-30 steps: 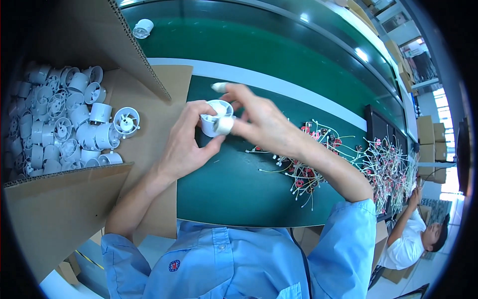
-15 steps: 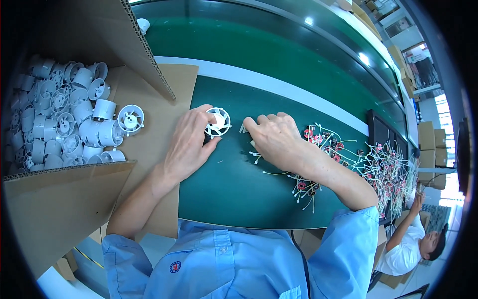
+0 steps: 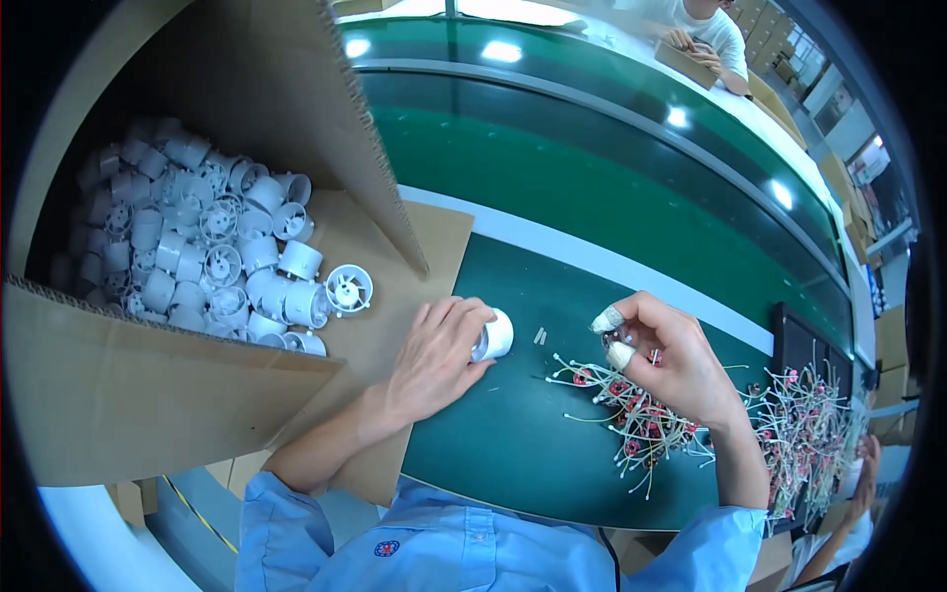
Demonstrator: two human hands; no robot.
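My left hand (image 3: 434, 355) is closed around a white plastic fan housing (image 3: 502, 333), which is tipped onto its side on the dark green table mat (image 3: 513, 434). Pale covers wrap the thumb and fingertip of my right hand (image 3: 686, 370). Those two tips pinch a small dark part (image 3: 611, 338), mostly hidden between them, held above the mat. Two small pale sticks (image 3: 540, 336) lie between my hands. Beneath and beside my right hand spreads a heap of small red and black parts with thin white wires (image 3: 631, 419).
At left, a cardboard box (image 3: 178, 405) holds many white fan housings (image 3: 222, 222); one separate housing (image 3: 349, 289) sits on its flap. A black tray (image 3: 789, 340) with more wired parts stands at right. Beyond runs a green conveyor (image 3: 592, 168); a co-worker (image 3: 705, 44) is across it.
My right hand has lifted off the mat and turned, now pinching a small dark part. The fan housing in my left hand has been tipped from face-up onto its side. The view has shifted.
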